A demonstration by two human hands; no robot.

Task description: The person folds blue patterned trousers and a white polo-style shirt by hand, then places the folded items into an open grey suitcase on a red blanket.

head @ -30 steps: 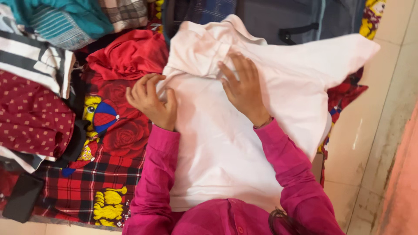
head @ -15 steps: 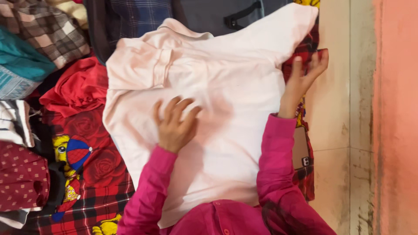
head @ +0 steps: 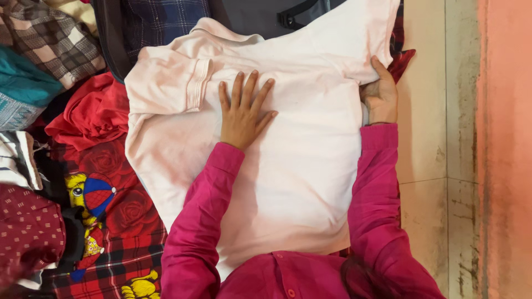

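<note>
Pale pink shirt (head: 288,166) is lying spread flat in the middle of the view, covering part of a red patterned blanket (head: 116,221) that is showing to the left of the shirt and below its lower left edge; the left hand (head: 244,111) is pressing down on the shirt's upper middle, palm flat, its fingers (head: 238,88) spread wide apart and closing on nothing; the right hand (head: 381,94) is sitting at the shirt's right edge, its fingers curling around a fold of the fabric there and pinching it; both arms are wearing bright pink sleeves (head: 377,194); a crumpled red garment (head: 88,113) is lying just beside the shirt's left side; checked cloths (head: 50,39) and a teal cloth (head: 22,83) are piling up further left of the shirt; a dark bag (head: 266,14) is resting just above the shirt's collar; a pale tiled floor (head: 432,138) is running along to the right of the shirt.
</note>
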